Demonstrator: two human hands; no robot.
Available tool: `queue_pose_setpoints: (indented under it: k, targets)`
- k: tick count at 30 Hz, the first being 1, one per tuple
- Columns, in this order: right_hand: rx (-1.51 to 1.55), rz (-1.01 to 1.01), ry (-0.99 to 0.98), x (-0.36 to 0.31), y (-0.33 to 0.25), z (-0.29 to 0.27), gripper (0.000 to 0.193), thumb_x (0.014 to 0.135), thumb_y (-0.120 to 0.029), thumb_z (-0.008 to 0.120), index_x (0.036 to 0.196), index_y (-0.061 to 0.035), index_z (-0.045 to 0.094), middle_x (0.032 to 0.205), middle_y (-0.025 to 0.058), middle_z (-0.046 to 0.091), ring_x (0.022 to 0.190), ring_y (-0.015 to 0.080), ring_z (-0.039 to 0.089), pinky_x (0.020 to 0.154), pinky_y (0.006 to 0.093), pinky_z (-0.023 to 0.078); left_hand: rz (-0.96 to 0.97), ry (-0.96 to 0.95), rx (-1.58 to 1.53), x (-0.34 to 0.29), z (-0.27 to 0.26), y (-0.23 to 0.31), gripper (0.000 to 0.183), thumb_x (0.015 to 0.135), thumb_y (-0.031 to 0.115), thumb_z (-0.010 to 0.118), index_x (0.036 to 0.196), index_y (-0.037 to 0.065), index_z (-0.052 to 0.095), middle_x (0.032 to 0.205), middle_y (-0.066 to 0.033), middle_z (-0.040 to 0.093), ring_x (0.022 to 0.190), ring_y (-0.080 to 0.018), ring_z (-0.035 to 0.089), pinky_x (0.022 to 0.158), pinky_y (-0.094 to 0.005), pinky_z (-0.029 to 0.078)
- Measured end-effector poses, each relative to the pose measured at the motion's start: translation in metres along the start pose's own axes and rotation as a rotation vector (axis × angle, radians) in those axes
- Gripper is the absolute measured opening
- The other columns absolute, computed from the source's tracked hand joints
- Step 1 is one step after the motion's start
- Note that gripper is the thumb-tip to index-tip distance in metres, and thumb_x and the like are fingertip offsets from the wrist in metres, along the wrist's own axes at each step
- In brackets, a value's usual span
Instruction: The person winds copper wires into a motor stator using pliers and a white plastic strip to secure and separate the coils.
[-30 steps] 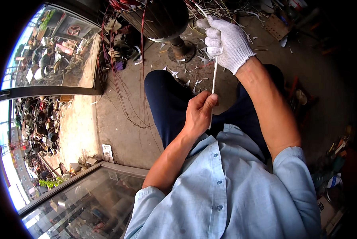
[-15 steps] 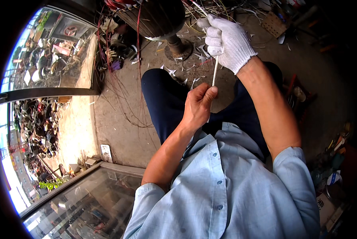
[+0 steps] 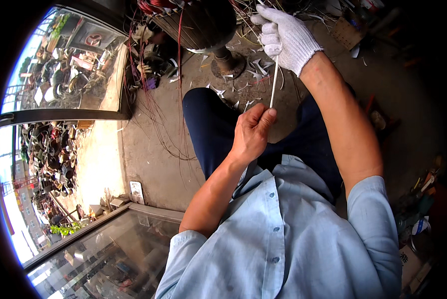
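Note:
A thin white cord (image 3: pixel 275 82) runs taut between my two hands, above my lap. My bare left hand (image 3: pixel 254 130) is closed, its thumb pressing the cord's near end against the fingers. Farther out and to the right, my right hand (image 3: pixel 289 41) wears a white knitted glove and is wrapped round the cord. A short length of the cord sticks out beyond the glove at the top edge. What lies inside either fist is hidden.
A dark ribbed motor core (image 3: pixel 196 25) with red wires stands on a round metal base (image 3: pixel 227 64) ahead. White scraps (image 3: pixel 256 70) litter the concrete floor around it. Loose wires (image 3: pixel 158 132) trail at left, beside a glass door (image 3: pixel 66 113). A perforated board (image 3: pixel 344 33) lies far right.
My right hand has moved slightly up and right, away from my left, so more cord shows between them. My left hand keeps its grip almost in place.

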State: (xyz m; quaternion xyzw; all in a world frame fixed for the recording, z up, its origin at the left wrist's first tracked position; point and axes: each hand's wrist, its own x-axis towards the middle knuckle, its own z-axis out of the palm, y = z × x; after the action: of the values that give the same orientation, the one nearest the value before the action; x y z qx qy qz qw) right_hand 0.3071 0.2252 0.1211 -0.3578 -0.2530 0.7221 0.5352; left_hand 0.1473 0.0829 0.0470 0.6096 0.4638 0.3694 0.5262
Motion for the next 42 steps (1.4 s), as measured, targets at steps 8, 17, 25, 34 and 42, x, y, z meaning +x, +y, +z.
queue_pose_setpoints:
  k: [8, 17, 25, 34, 42]
  targets:
    - [0.159, -0.098, 0.032, -0.027, 0.022, -0.005, 0.032, 0.103, -0.028, 0.049, 0.106, 0.0018, 0.062, 0.061, -0.0054, 0.042, 0.043, 0.0044, 0.032, 0.037, 0.0197, 0.029, -0.020, 0.007, -0.061, 0.003, 0.000, -0.017, 0.037, 0.098, 0.030, 0.061, 0.078, -0.001, 0.058, 0.062, -0.0059, 0.051, 0.061, -0.0115, 0.045, 0.056, -0.0314, 0.040]
    - [0.096, -0.034, -0.013, -0.026, 0.026, -0.007, 0.028, 0.101, -0.028, 0.053, 0.099, -0.0032, 0.065, 0.059, -0.0068, 0.044, 0.042, 0.0055, 0.035, 0.039, 0.0209, 0.030, -0.064, -0.025, -0.072, 0.006, 0.002, -0.016, 0.038, 0.098, 0.030, 0.061, 0.077, -0.002, 0.057, 0.062, -0.0051, 0.050, 0.060, -0.0122, 0.045, 0.056, -0.0313, 0.039]
    - [0.035, -0.104, 0.192, -0.040, 0.042, 0.006, 0.029, 0.102, -0.026, 0.052, 0.103, 0.0001, 0.065, 0.058, -0.0069, 0.039, 0.044, 0.0035, 0.032, 0.038, 0.0192, 0.027, -0.014, -0.009, -0.061, 0.006, 0.001, -0.008, 0.035, 0.099, 0.028, 0.060, 0.078, 0.000, 0.057, 0.064, 0.0011, 0.048, 0.063, -0.0077, 0.042, 0.056, -0.0273, 0.037]
    - [-0.045, -0.014, 0.044, 0.000, 0.011, -0.015, 0.023, 0.098, -0.028, 0.059, 0.092, -0.0060, 0.061, 0.055, -0.0076, 0.042, 0.039, 0.0042, 0.034, 0.034, 0.0193, 0.029, -0.017, -0.047, -0.006, -0.004, -0.001, -0.009, 0.037, 0.098, 0.028, 0.061, 0.077, -0.001, 0.054, 0.061, -0.0082, 0.049, 0.059, -0.0141, 0.043, 0.055, -0.0332, 0.039]
    - [0.073, -0.112, 0.031, -0.022, 0.041, -0.008, 0.027, 0.102, -0.025, 0.050, 0.105, -0.0018, 0.064, 0.062, -0.0044, 0.046, 0.046, 0.0045, 0.036, 0.039, 0.0200, 0.029, -0.027, -0.011, -0.021, -0.007, -0.002, -0.021, 0.040, 0.098, 0.032, 0.060, 0.076, -0.001, 0.056, 0.060, -0.0059, 0.048, 0.060, -0.0120, 0.044, 0.054, -0.0327, 0.038]
